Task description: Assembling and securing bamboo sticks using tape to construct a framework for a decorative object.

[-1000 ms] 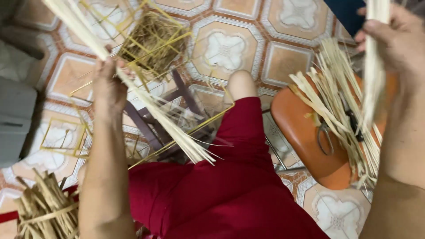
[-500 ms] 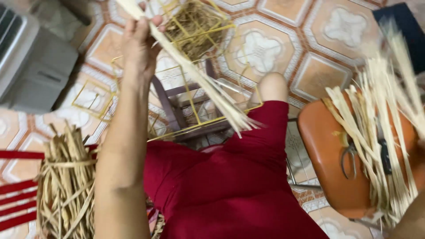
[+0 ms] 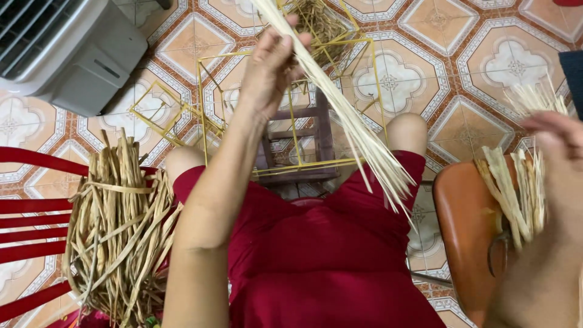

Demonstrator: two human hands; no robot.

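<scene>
Left hand [image 3: 273,67] pinches pale strips [image 3: 358,133] at upper centre; right hand [image 3: 562,152] grips more, far right; loose ends could slip, scattering

- A grey fan housing [image 3: 67,48] with a slatted grille sits at the far left on the patterned floor tiles [image 3: 461,67].
- Red chair slats [image 3: 30,231] run along the near left edge.
- A tied bundle of brown dried strips [image 3: 118,225] rests on them.
- A small dark wooden stool [image 3: 300,149] stands in the middle.
- Thin yellow wire frames [image 3: 206,115] lie around the stool.
</scene>
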